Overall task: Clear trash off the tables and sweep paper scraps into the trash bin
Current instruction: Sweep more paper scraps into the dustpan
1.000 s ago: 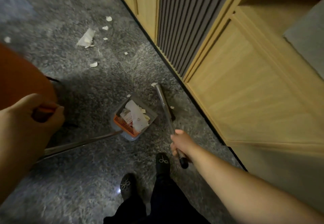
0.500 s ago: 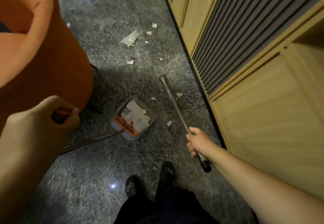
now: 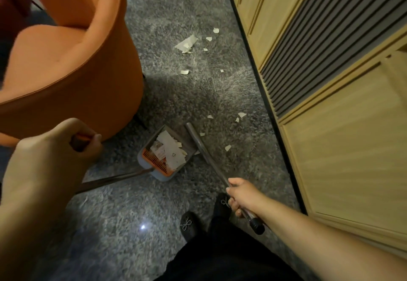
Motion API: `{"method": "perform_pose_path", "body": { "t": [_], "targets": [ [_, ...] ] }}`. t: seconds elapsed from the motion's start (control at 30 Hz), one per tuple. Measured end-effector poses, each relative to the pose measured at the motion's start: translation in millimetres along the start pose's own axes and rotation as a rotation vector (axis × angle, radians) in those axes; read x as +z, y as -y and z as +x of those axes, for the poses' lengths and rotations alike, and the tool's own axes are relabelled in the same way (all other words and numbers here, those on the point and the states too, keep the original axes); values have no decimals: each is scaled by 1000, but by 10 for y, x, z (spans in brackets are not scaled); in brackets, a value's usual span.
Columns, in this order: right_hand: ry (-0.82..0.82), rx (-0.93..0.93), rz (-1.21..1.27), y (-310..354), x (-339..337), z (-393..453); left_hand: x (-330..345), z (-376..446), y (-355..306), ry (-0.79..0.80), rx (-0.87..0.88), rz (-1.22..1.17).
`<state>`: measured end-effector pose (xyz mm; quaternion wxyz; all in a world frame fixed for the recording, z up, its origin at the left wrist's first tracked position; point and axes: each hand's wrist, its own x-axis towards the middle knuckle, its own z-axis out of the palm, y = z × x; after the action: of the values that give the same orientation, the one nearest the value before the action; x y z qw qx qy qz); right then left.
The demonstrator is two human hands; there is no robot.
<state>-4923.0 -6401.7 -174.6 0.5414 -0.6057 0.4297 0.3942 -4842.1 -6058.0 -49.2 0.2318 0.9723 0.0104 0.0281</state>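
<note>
On the grey speckled floor (image 3: 180,95), just right of the orange armchair (image 3: 72,65), sits a grey dustpan (image 3: 164,155) with an orange comb edge along its near side. Inside the pan lies a heap of white paper pieces (image 3: 169,150), some printed, piled against the comb. The person's left hand (image 3: 55,150) grips the orange top of the dustpan's long handle (image 3: 114,179), fingers curled fully round it; the metal shaft slants from the hand down to the pan. The right hand (image 3: 242,194) is clamped round the broom's metal shaft (image 3: 207,155) close to its black end cap, and the shaft's far end touches the pan's right edge; the broom head cannot be made out. More paper scraps (image 3: 187,43) lie loose on the floor farther away, with a few smaller bits (image 3: 228,148) just right of the broom shaft. Pale wooden cabinets (image 3: 341,148) with a dark slatted panel line the right side. Two dark shoes (image 3: 189,225) stand near the bottom.
</note>
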Motion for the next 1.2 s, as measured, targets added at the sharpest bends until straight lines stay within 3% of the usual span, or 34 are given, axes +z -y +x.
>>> {"method": "perform_pose_path", "body": {
  "t": [0.4,0.5,0.73,1.0,1.2],
  "targets": [
    [61,105,-97,199,425,282,-205,-347,95,-32,-166,107],
    [47,58,-145,369,377,419,-204,-279,-41,-53,-198,112],
    [13,33,-167,1052,-109,875,-67,64,-530,-47,-210,128],
    [-26,-102,-394,2079,-805,1263,318,658,-973,-69,-255,116],
    [-55,-154,-302,2257,-1242,1159,541,1104,-1305,-33,-210,89]
  ]
}}
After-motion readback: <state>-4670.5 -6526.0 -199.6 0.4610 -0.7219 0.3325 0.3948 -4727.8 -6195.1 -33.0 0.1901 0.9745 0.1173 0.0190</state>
